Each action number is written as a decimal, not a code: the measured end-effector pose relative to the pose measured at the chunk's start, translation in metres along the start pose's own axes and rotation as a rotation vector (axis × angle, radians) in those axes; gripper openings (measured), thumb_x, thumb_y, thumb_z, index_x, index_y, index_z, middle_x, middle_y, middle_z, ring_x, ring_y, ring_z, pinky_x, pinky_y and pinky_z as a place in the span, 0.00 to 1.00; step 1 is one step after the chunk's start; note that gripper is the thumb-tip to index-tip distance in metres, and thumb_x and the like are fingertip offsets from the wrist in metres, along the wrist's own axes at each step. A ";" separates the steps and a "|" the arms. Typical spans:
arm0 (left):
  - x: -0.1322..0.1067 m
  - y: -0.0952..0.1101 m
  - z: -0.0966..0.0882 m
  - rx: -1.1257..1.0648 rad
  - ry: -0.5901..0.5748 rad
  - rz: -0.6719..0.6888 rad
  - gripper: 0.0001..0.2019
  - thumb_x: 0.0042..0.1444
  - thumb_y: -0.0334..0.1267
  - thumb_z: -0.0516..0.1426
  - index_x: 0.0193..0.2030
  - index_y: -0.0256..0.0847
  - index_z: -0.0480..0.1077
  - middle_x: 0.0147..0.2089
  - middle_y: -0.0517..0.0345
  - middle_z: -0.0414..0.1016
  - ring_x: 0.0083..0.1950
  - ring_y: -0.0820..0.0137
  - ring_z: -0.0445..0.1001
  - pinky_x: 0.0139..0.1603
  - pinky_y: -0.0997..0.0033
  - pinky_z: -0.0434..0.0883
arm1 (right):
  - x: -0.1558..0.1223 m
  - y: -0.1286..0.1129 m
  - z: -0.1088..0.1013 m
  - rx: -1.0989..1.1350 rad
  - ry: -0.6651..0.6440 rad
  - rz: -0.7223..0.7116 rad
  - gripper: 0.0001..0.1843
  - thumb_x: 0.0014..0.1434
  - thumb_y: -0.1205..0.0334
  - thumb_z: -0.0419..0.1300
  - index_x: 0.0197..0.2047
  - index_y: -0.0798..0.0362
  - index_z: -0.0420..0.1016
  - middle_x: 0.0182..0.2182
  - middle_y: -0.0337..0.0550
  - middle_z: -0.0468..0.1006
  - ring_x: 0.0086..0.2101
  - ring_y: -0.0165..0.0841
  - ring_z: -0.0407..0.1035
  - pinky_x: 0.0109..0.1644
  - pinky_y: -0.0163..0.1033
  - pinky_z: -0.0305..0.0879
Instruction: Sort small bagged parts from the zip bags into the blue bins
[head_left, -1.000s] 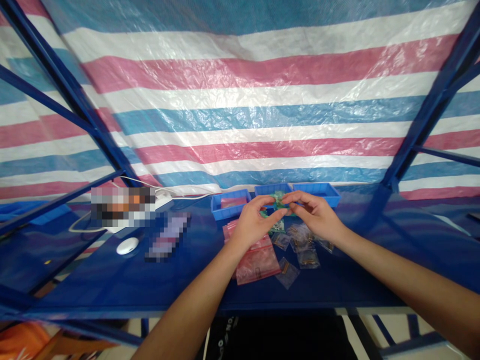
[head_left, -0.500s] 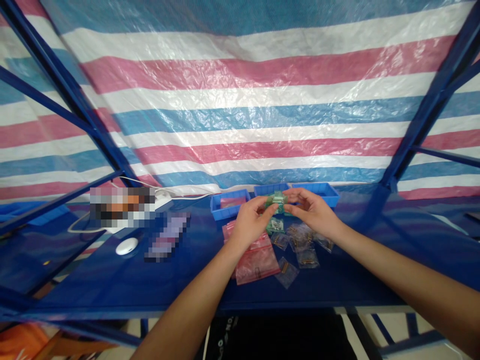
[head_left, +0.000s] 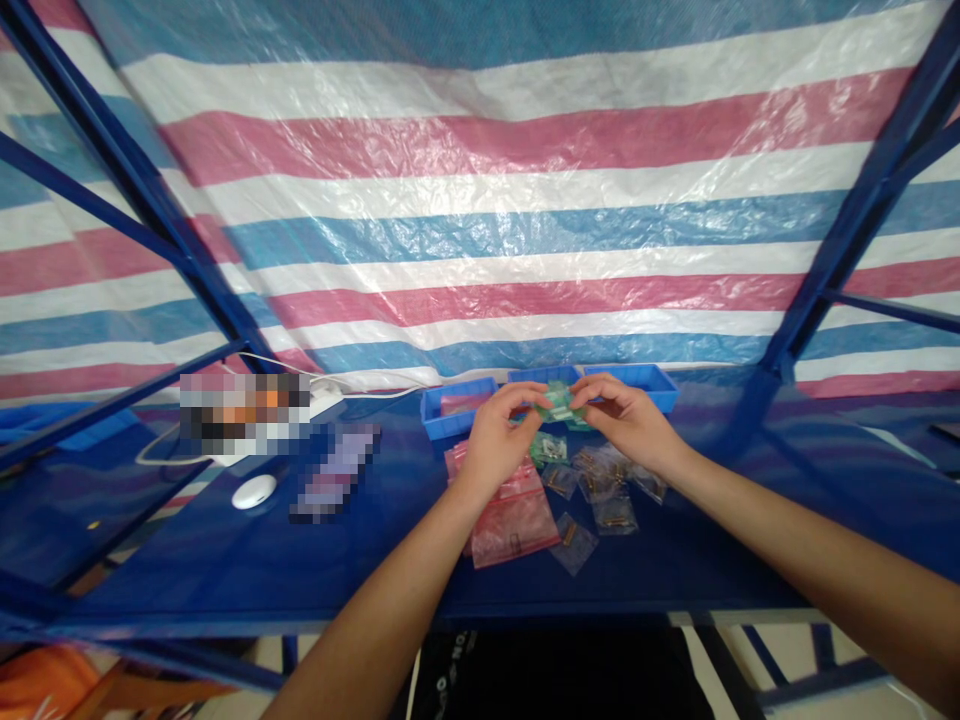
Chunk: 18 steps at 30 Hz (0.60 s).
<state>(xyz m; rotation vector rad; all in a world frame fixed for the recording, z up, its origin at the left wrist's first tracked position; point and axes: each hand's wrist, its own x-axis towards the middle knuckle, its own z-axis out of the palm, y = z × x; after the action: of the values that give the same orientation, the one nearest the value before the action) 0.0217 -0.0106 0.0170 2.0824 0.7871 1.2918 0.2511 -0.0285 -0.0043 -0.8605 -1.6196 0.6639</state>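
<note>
Between my two hands is a green plastic bag (head_left: 558, 402) with small pale contents that I cannot make out. My left hand (head_left: 508, 425) pinches its left side, and my right hand (head_left: 621, 415) pinches the right side. Just below, another green bag (head_left: 551, 449) lies on the table. Red zip bags (head_left: 514, 525) are spread partly beneath my left wrist. Several small clear bags (head_left: 604, 478) with brass-coloured pieces lie under and left of my right wrist. One more clear bag (head_left: 574, 543) rests nearer the table's front edge.
Behind my hands stand three blue trays; the left tray (head_left: 431, 424) holds something red, and the right tray (head_left: 664, 390) is partly covered by my hand. Leftward lie a white oval object (head_left: 253, 492), a blurred-out flat item (head_left: 336, 472) and a white power strip (head_left: 326, 402) with cables.
The green bag has turned and flattened between my fingers, showing more of its face. My left fingers have shifted up to its upper left edge. Things on the table stay in place.
</note>
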 end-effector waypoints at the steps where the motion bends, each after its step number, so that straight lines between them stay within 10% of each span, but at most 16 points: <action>1: 0.001 0.001 -0.001 0.015 0.019 0.016 0.09 0.63 0.30 0.59 0.43 0.42 0.80 0.61 0.50 0.79 0.62 0.60 0.77 0.59 0.63 0.75 | 0.000 0.001 -0.001 -0.014 0.001 -0.013 0.06 0.63 0.58 0.66 0.41 0.48 0.83 0.51 0.46 0.76 0.52 0.41 0.73 0.55 0.46 0.71; 8: 0.001 0.003 -0.001 0.091 0.015 -0.063 0.16 0.63 0.27 0.54 0.47 0.43 0.82 0.49 0.55 0.84 0.50 0.65 0.81 0.52 0.65 0.77 | -0.002 0.001 0.000 -0.027 -0.013 0.036 0.11 0.67 0.55 0.62 0.47 0.48 0.83 0.50 0.46 0.79 0.50 0.41 0.75 0.56 0.49 0.74; 18: 0.000 0.004 0.001 0.071 0.051 -0.040 0.16 0.61 0.28 0.58 0.52 0.42 0.81 0.61 0.50 0.78 0.58 0.61 0.79 0.57 0.60 0.79 | -0.004 -0.007 0.003 -0.044 0.015 -0.028 0.17 0.70 0.51 0.61 0.59 0.43 0.81 0.61 0.47 0.74 0.53 0.43 0.76 0.55 0.52 0.80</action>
<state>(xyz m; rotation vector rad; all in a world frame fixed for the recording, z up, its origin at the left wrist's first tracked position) 0.0232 -0.0134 0.0200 2.0859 0.9043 1.3176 0.2473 -0.0353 -0.0018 -0.8714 -1.6356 0.6030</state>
